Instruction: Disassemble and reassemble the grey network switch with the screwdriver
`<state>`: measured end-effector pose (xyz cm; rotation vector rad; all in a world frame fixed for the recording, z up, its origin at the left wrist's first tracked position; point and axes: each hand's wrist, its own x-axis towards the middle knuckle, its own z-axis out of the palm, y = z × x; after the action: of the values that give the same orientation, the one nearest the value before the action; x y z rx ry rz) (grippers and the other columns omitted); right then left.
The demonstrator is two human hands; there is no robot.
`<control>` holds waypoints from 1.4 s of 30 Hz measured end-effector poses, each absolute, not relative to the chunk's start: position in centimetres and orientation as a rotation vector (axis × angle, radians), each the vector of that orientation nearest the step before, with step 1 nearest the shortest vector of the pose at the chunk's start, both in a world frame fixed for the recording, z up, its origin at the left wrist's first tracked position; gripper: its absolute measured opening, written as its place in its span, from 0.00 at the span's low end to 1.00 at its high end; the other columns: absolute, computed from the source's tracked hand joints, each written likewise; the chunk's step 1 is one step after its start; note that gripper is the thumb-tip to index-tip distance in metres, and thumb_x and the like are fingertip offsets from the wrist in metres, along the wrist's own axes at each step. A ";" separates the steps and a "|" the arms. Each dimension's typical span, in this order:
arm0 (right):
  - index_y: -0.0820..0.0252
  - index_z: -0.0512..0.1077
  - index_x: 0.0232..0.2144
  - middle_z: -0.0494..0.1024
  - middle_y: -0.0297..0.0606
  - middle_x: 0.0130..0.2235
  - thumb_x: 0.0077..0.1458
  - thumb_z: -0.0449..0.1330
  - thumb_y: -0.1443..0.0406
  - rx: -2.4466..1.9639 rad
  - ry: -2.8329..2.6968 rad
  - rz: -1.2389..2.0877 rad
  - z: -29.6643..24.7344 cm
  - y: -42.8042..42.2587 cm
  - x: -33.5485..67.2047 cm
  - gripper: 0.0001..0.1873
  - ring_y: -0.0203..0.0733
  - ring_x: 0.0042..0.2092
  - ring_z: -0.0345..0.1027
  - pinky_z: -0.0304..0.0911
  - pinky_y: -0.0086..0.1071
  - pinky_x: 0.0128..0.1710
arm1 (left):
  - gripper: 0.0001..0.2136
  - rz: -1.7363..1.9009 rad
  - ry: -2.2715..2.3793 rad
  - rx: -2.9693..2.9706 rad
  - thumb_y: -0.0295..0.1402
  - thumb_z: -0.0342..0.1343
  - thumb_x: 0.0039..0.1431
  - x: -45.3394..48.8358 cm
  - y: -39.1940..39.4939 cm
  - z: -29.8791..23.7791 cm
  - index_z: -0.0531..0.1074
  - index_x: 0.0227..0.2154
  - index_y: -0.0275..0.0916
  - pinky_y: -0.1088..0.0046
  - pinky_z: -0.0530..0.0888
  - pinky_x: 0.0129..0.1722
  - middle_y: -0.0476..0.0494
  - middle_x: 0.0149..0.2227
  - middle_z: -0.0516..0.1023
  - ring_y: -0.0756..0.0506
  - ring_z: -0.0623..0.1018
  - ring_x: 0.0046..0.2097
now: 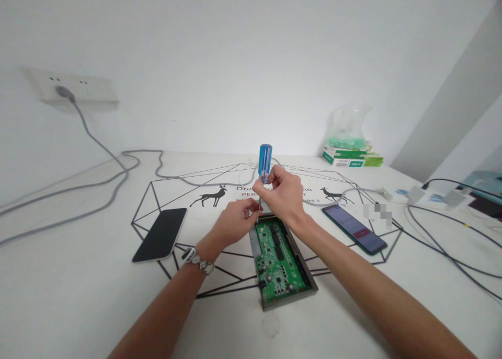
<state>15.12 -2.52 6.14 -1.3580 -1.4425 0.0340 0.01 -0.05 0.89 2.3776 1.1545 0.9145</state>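
Note:
A screwdriver (265,159) with a clear blue handle stands nearly upright over the far left corner of a metal case. My right hand (285,194) is closed round the lower end of its handle. My left hand (236,220) pinches with thumb and fingertips beside the lower shaft, at the case's corner; whatever lies between those fingertips is too small to make out. Inside the open metal case (289,299) sits a green circuit board (276,259) with black chips and small parts. The screwdriver's tip is largely hidden by my left fingers.
A dark-screened phone (160,235) lies on the left, and a phone with its screen lit (355,229) on the right. Grey cable (113,192) runs from a wall socket (74,86). Boxes (345,155) under a plastic bag stand by the wall; chargers (423,196) with black cables lie right.

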 end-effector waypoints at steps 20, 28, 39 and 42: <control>0.56 0.61 0.23 0.63 0.24 0.18 0.48 0.60 0.55 -1.399 -1.409 -0.042 5.8 -2.8 14.6 0.14 0.33 0.22 0.55 0.45 0.31 0.27 | 0.08 0.896 1.125 2.432 0.36 0.55 0.61 -0.5 0.0 1.3 0.76 0.34 0.37 0.72 0.67 0.34 0.47 0.30 0.80 0.48 0.76 0.30; 0.56 0.60 0.23 0.64 0.24 0.18 0.48 0.61 0.57 -1.312 -1.422 0.027 5.9 -2.8 15.1 0.14 0.33 0.21 0.56 0.49 0.30 0.26 | 0.09 0.856 1.041 2.415 0.35 0.55 0.62 -0.8 0.5 1.0 0.78 0.39 0.39 0.71 0.69 0.38 0.47 0.35 0.82 0.48 0.76 0.33; 0.55 0.62 0.27 0.69 0.27 0.23 0.54 0.61 0.58 -1.124 -1.435 0.241 5.5 -2.5 16.4 0.12 0.32 0.22 0.60 0.55 0.28 0.24 | 0.06 0.839 0.980 2.350 0.32 0.55 0.61 -1.1 -0.3 2.4 0.76 0.35 0.38 0.74 0.68 0.34 0.49 0.31 0.78 0.50 0.73 0.31; 0.55 0.63 0.33 0.77 0.32 0.32 0.57 0.60 0.54 -1.068 -1.461 0.411 4.4 -2.9 16.8 0.14 0.33 0.23 0.67 0.60 0.27 0.22 | 0.06 0.745 0.948 2.363 0.33 0.55 0.61 -1.5 -0.4 2.7 0.75 0.33 0.37 0.76 0.67 0.32 0.49 0.30 0.77 0.50 0.72 0.31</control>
<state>16.84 -2.85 4.41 -1.0685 -1.4612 0.4113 -1.52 -0.38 2.68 2.3627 0.9478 0.7449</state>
